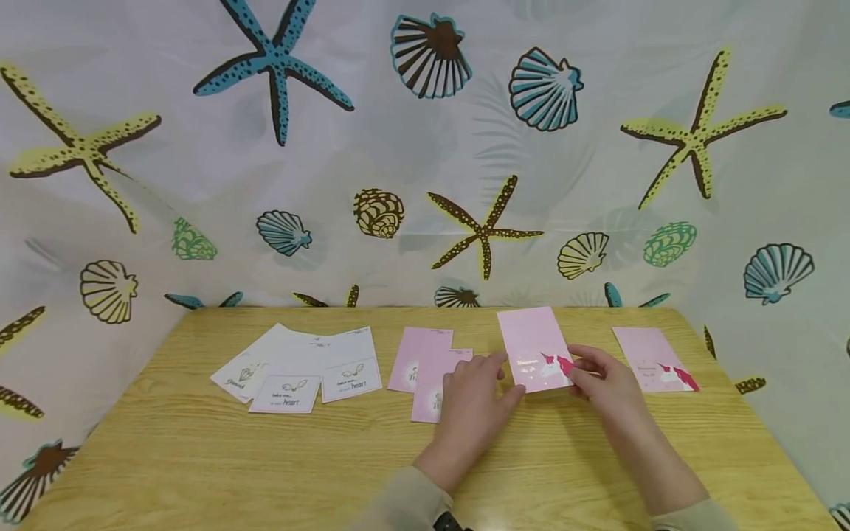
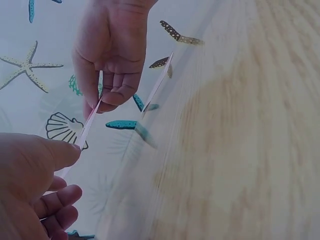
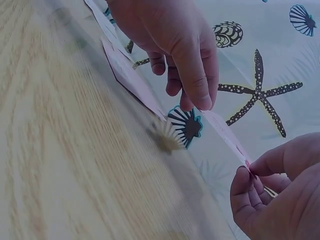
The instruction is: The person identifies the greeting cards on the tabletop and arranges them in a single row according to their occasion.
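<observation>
A pink card with a unicorn print (image 1: 536,339) is held up off the wooden table, between both hands. At its lower right edge, the right hand (image 1: 607,387) pinches it between thumb and fingers, over the printed unicorn. The left hand (image 1: 471,409) has its thumb at the card's lower left corner and its fingers along the left side. Both wrist views show the card (image 2: 90,121) nearly edge-on, with the left thumb (image 2: 62,154) against it. Behind the left hand, two pink cards (image 1: 417,350) overlap on the table and are partly covered.
Another pink unicorn card (image 1: 651,350) lies on the table right of the right hand. Several white cards (image 1: 345,354) lie overlapping at the left. A patterned cloth (image 1: 398,162) with starfish and shells hangs behind the wooden table (image 1: 265,464).
</observation>
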Demonstrator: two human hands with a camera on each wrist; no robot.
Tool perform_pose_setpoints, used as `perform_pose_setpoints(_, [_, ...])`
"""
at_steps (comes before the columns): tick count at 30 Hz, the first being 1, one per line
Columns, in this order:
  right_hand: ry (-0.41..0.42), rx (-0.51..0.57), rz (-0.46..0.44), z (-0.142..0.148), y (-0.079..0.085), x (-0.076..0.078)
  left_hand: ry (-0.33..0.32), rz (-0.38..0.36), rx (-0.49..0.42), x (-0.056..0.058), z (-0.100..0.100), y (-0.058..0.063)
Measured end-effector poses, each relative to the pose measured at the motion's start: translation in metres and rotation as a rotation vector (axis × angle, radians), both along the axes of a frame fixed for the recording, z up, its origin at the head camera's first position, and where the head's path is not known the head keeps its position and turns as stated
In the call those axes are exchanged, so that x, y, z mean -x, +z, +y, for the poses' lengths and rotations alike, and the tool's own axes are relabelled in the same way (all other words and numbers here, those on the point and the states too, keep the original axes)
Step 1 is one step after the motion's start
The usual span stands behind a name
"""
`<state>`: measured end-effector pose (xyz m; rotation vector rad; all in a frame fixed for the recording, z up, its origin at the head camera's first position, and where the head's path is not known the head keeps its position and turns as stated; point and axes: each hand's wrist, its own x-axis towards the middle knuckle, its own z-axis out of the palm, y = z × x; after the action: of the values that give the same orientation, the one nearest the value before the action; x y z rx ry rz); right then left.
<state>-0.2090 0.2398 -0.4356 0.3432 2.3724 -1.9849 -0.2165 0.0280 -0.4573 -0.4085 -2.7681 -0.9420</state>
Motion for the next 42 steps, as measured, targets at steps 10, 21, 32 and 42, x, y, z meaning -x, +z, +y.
perform_pose_setpoints(10, [-0.022, -0.095, -0.005, 0.022, -0.005, -0.003, -0.037, -0.020, 0.057, 0.001, 0.023, -0.004])
perform_pose_setpoints(21, [-0.004, -0.211, 0.010, 0.040, -0.010, -0.004, -0.023, 0.000, 0.189, 0.004, 0.045, -0.009])
perform_pose_setpoints(32, [-0.003, -0.281, -0.032, 0.056, -0.017, -0.002, -0.024, -0.008, 0.247, 0.011, 0.065, -0.014])
perform_pose_setpoints(42, [-0.021, -0.345, -0.024, 0.066, -0.020, 0.000, 0.000, 0.001, 0.315, 0.013, 0.084, -0.018])
